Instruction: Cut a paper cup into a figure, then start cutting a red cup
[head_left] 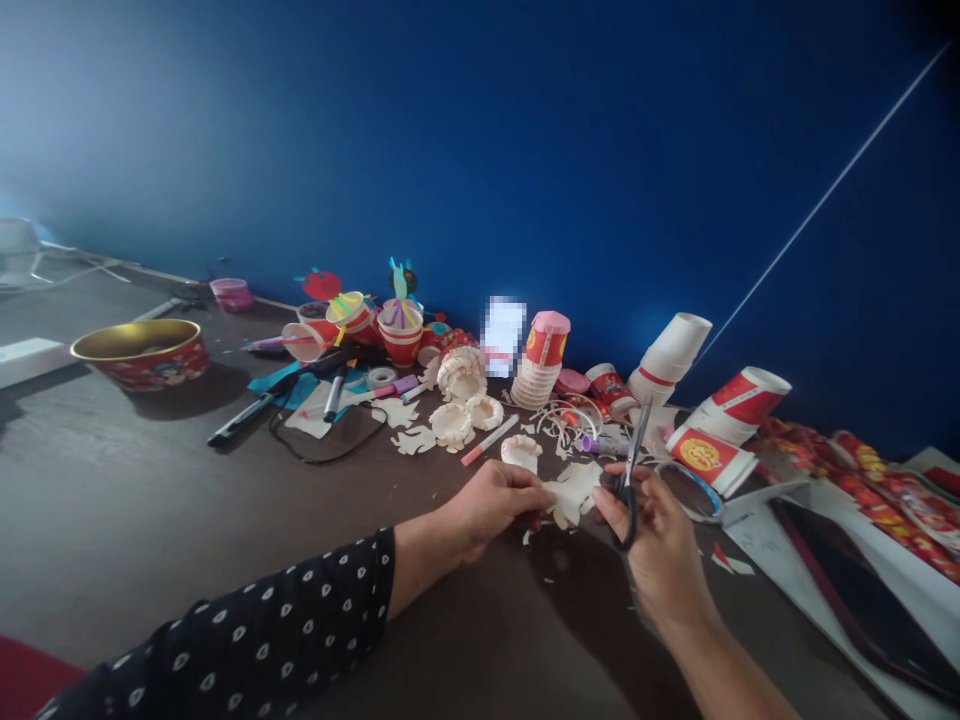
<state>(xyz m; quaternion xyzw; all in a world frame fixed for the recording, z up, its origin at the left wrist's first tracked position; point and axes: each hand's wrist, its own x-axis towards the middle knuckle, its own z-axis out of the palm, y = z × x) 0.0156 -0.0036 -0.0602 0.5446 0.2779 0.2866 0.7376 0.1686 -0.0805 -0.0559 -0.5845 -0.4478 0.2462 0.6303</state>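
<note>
My left hand [491,505] pinches a white cut-out paper piece [574,492] just above the dark table [150,500]. My right hand [660,545] is closed round the black handles of a pair of scissors [630,470]. The blades point up and away, beside the paper's right edge. Small white paper scraps lie on the table under both hands. My left arm wears a black sleeve with white dots.
Behind the hands lie white paper flower shapes [454,420], a pink marker [489,441], stacked red-and-white paper cups [720,420], decorated cups [400,330], a tape roll [381,377] and black pens. A gold-lined red bowl [141,352] stands at left. A blue wall rises behind.
</note>
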